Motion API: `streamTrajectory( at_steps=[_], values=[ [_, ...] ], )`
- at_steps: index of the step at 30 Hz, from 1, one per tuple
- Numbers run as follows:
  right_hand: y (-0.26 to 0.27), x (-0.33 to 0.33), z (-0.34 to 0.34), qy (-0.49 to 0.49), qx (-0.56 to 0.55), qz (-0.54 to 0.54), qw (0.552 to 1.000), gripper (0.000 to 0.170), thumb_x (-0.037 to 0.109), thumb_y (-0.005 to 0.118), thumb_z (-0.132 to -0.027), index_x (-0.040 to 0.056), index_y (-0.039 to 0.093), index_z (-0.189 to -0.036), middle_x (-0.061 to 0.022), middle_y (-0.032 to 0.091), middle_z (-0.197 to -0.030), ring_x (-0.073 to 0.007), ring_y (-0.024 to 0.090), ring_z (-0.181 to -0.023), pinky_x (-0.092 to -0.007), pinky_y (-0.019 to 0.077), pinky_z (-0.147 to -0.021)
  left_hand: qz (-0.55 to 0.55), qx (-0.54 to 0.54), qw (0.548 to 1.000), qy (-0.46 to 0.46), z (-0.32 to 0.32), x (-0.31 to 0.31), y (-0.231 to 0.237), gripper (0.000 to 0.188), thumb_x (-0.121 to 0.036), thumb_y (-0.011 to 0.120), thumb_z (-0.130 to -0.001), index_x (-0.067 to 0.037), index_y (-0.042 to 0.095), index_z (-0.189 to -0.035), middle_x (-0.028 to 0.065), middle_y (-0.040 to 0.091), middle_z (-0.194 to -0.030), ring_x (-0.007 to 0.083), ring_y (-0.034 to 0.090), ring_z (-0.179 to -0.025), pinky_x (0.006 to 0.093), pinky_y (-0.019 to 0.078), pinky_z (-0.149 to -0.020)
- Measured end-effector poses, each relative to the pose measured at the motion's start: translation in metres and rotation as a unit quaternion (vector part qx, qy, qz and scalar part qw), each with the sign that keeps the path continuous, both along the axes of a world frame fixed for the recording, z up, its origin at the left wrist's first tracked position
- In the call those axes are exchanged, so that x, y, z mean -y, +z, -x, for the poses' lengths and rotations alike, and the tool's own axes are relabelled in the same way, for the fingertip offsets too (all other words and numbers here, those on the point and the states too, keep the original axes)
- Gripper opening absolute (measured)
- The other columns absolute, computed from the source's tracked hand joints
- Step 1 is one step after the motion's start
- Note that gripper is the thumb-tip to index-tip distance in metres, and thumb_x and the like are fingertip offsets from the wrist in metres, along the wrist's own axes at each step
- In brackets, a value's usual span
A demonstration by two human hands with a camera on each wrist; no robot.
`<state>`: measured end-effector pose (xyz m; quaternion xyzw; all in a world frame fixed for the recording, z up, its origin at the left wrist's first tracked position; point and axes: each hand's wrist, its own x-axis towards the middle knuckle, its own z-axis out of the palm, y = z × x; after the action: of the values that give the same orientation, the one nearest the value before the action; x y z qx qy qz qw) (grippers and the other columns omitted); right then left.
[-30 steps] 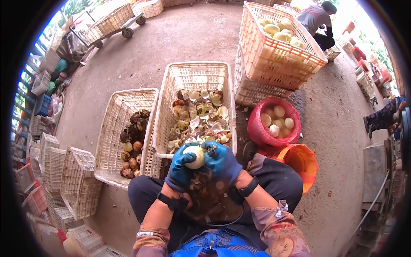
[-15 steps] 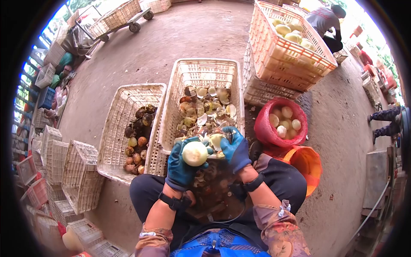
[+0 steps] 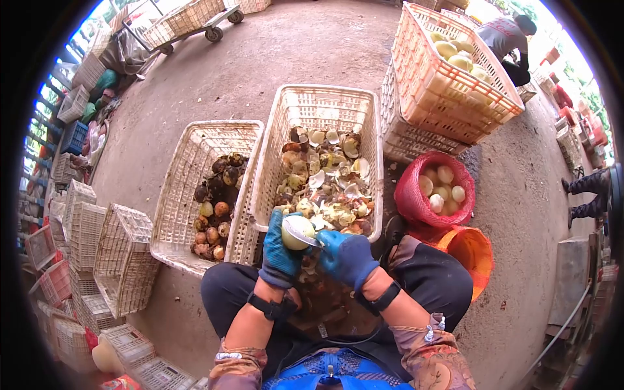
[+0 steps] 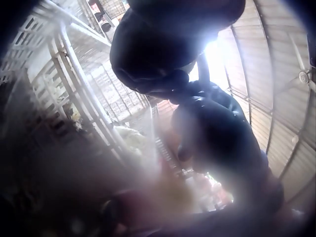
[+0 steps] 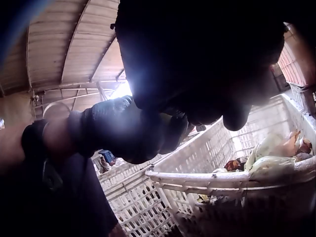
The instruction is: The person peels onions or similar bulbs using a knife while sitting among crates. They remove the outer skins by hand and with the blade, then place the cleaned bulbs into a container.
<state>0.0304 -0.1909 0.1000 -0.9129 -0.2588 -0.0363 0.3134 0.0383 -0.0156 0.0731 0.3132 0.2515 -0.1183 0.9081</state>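
In the head view a pale, round peeled bulb [image 3: 298, 232] is gripped by the gloved left hand [image 3: 280, 255], fingers curled round its left side. The gloved right hand [image 3: 350, 257] is curled round the handle of a small knife, whose thin blade [image 3: 305, 239] lies against the bulb's lower right side. Both hands are over the near edge of a crate [image 3: 257, 188] of peelings. In the wrist views the gloves look dark and the bulb is mostly hidden.
Left of the peelings stands a crate [image 3: 170, 195] with unpeeled bulbs. To the right are a red bag-lined tub [image 3: 408, 193] of peeled bulbs, an orange bucket [image 3: 483, 259] and stacked crates [image 3: 416, 84]. Another person [image 3: 504, 39] sits at the back right.
The hands were together round the bulb, then apart with the bulb in the left hand; now the right hand has come back beside it with the blade against it. The view has shifted slightly.
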Motion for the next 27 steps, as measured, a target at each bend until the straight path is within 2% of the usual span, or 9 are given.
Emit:
streamTrajectory(
  at_steps=[2,5,8,11,14,20,22,26,27],
  values=[
    [-0.001,0.003,-0.002,0.029,0.008,0.017,0.999,0.021,0.02,0.064,-0.076,0.0131,0.06,-0.096,-0.0129,0.062,-0.077,-0.0336,0.063,-0.068,-0.0456,0.0465,-0.055,-0.003,-0.008,1.0,0.008,0.0,0.0,-0.002,0.049,-0.054,0.053,-0.094,-0.009,0.063,-0.107,0.0097,0.069,-0.093,0.0249,0.068,-0.083,0.0409,0.0576,-0.07],
    [-0.01,0.006,-0.004,0.05,-0.017,0.058,0.997,0.033,0.022,0.067,-0.078,0.0134,0.058,-0.109,-0.0119,0.065,-0.077,-0.0326,0.065,-0.07,-0.0445,0.0483,-0.058,0.007,-0.007,1.0,0.013,0.0,0.001,0.002,0.046,-0.052,0.055,-0.094,-0.008,0.063,-0.104,0.0099,0.069,-0.09,0.0242,0.068,-0.081,0.0384,0.0581,-0.066],
    [-0.011,0.011,-0.012,0.102,-0.017,0.04,0.994,0.029,0.021,0.067,-0.078,0.0139,0.059,-0.105,-0.0111,0.064,-0.075,-0.0321,0.064,-0.069,-0.0448,0.0476,-0.056,0.018,-0.004,1.0,-0.008,0.002,-0.001,0.004,0.044,-0.049,0.054,-0.094,-0.007,0.064,-0.103,0.0104,0.069,-0.089,0.0242,0.068,-0.08,0.0383,0.058,-0.067],
    [-0.02,0.014,-0.021,0.11,-0.003,0.056,0.992,0.024,0.02,0.066,-0.077,0.0143,0.06,-0.1,-0.0111,0.064,-0.075,-0.0312,0.065,-0.069,-0.044,0.0473,-0.054,0.014,0.002,1.0,-0.02,0.004,0.002,0.014,0.043,-0.047,0.052,-0.095,-0.007,0.064,-0.104,0.0099,0.069,-0.089,0.0237,0.068,-0.078,0.0367,0.0574,-0.064],
    [-0.027,0.014,-0.021,0.088,0.032,0.012,0.995,0.019,0.02,0.066,-0.077,0.015,0.061,-0.095,-0.0102,0.063,-0.073,-0.0301,0.064,-0.067,-0.0429,0.0468,-0.052,-0.019,0.01,0.999,-0.028,0.006,0.002,0.013,0.045,-0.048,0.049,-0.095,-0.006,0.064,-0.106,0.0091,0.07,-0.09,0.024,0.069,-0.076,0.0339,0.0561,-0.055],
    [-0.029,0.018,-0.027,0.071,0.073,0.036,0.994,0.011,0.023,0.064,-0.079,0.0153,0.059,-0.086,-0.0085,0.061,-0.069,-0.0295,0.063,-0.062,-0.0426,0.0461,-0.05,-0.048,-0.004,0.998,-0.051,0.006,-0.002,0.009,0.047,-0.051,0.048,-0.094,-0.008,0.063,-0.107,0.0097,0.07,-0.087,0.0238,0.068,-0.069,0.0319,0.0514,-0.046],
    [-0.032,0.025,-0.034,0.038,0.068,0.062,0.995,0.011,0.022,0.062,-0.08,0.0145,0.057,-0.086,-0.0093,0.061,-0.07,-0.03,0.064,-0.063,-0.0431,0.0462,-0.051,-0.039,0.014,0.996,-0.079,0.008,-0.005,0.014,0.049,-0.052,0.047,-0.094,-0.008,0.063,-0.107,0.0105,0.07,-0.086,0.0242,0.067,-0.065,0.0316,0.0499,-0.043],
    [-0.025,0.026,-0.035,-0.057,0.05,0.066,0.995,0.01,0.022,0.061,-0.081,0.0137,0.057,-0.085,-0.0109,0.063,-0.072,-0.0317,0.064,-0.064,-0.0437,0.047,-0.052,-0.018,0.002,0.998,-0.058,0.007,-0.003,0.019,0.046,-0.048,0.044,-0.097,-0.007,0.062,-0.107,0.0116,0.069,-0.085,0.0251,0.066,-0.062,0.0328,0.0493,-0.042],
    [-0.027,0.028,-0.035,-0.074,0.004,0.061,0.995,0.01,0.021,0.061,-0.081,0.0131,0.057,-0.085,-0.0118,0.063,-0.074,-0.0337,0.064,-0.065,-0.0441,0.0473,-0.054,-0.025,0.004,0.998,-0.064,0.007,-0.003,0.021,0.046,-0.048,0.044,-0.097,-0.007,0.062,-0.107,0.0117,0.069,-0.085,0.0252,0.066,-0.062,0.0329,0.0493,-0.041]
  ],
)
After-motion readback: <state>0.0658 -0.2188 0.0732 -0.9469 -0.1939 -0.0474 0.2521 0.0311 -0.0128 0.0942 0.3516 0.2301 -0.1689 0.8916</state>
